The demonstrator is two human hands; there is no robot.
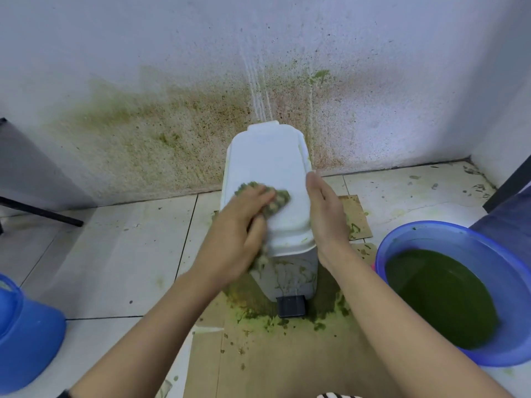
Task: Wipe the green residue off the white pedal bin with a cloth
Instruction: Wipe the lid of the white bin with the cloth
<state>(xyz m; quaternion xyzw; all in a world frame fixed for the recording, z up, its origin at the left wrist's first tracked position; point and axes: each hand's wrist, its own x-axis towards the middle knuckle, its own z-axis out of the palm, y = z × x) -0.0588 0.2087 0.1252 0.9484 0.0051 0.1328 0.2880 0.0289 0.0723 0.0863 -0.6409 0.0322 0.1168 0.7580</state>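
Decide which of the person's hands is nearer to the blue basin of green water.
Right. The right hand rests against the bin lid, on the side facing the blue basin; the left hand grips the cloth on the lid's left part, farther away.

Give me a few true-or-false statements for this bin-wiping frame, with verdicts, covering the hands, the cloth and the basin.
1. The left hand holds the cloth on the lid of the pedal bin. True.
2. The right hand holds a second cloth. False: it is bare, and its straight fingers lie along the lid's right edge.
3. The blue basin holds clear water. False: the liquid in it is dark green.
4. The bin's front carries green residue above the pedal. True.
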